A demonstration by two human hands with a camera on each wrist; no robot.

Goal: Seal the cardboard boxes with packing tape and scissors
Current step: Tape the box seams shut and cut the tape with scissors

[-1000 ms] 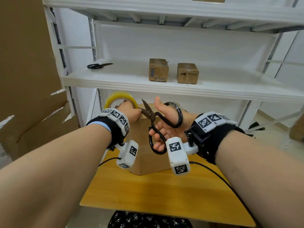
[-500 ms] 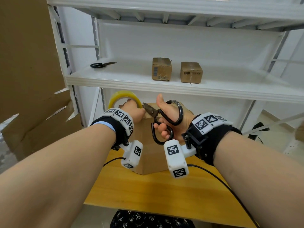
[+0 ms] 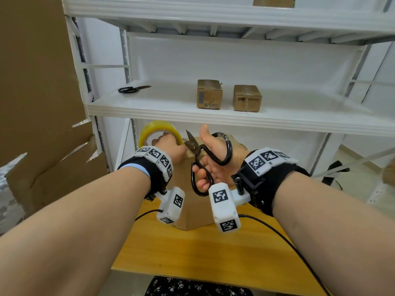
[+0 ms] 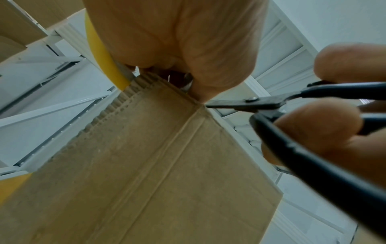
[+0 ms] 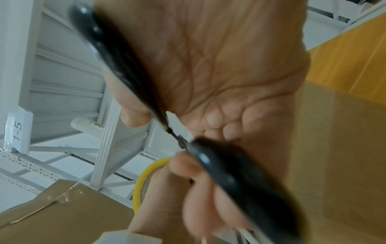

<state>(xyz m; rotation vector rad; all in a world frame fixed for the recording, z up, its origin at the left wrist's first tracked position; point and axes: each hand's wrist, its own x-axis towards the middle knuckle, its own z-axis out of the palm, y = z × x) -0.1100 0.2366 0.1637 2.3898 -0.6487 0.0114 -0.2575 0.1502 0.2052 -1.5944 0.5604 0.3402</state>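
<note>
Your left hand [image 3: 168, 146] grips the tape roll [image 3: 149, 130] at the box [image 3: 192, 208] edge; keep the strip taut while your right hand [image 3: 210, 159], fingers through the scissors [image 3: 199, 154], snips close to the cardboard.

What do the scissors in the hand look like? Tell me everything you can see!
The scissors are dark metal all over, with two big black loop handles and short pointed blades that look worn. The right hand holds them: its thumb goes through the upper loop and its fingers curl through the lower one. The blades stand slightly apart and point left and up, right beside the left hand, which holds the yellow tape roll. They hang just over the top edge of the cardboard box on the table.
</note>
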